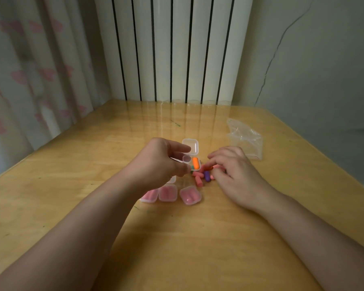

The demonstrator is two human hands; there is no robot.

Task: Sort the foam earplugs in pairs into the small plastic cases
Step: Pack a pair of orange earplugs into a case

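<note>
My left hand [160, 159] grips a small clear plastic case [191, 153] with its lid open; an orange earplug [195, 162] lies inside. My right hand [233, 171] rests with its fingers curled over a loose pile of pink earplugs [198, 177], a purple earplug [207, 176] and an orange one [208, 167] that its fingertips touch. Whether the orange one is pinched I cannot tell. Three closed cases holding pink earplugs lie nearer to me: one [190, 195] on the right, one [168, 193] in the middle, one [149, 196] partly under my left wrist.
The wooden table [82, 185] is glossy. A crumpled clear plastic bag [245, 137] lies at the back right. A white radiator [172, 49] stands behind the table, a curtain [29, 70] hangs at the left, and a wall stands at the right.
</note>
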